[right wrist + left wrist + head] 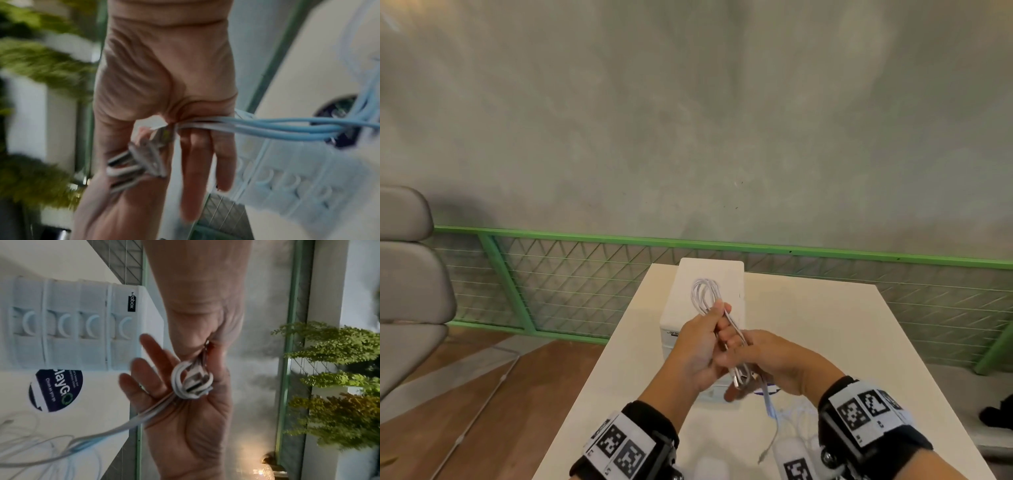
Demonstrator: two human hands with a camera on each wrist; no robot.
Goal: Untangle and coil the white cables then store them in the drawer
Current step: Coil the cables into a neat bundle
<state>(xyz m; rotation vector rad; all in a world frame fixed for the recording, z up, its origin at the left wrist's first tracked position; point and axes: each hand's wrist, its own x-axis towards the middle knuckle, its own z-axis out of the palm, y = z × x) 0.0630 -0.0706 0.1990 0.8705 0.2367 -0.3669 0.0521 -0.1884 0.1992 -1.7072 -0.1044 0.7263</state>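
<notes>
The coiled white cable (717, 318) is up in the air above the worktop (825, 346), in front of the drawer unit (709, 274). My left grip (697, 346) is curled round its loops, my right grip (770, 359) pinching the lower end, loose cables (787, 416) trailing below.

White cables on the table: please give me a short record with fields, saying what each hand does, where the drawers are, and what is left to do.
left hand: grips the looped cable at its middle
right hand: pinches the bundle lower down, other fingers straight
loop: stands above the hands, in front of the drawer box
drawers: all look closed in the left wrist view
loose cable: lies on the table near the right wrist
left to do: finish the coil, open a drawer, store
</notes>
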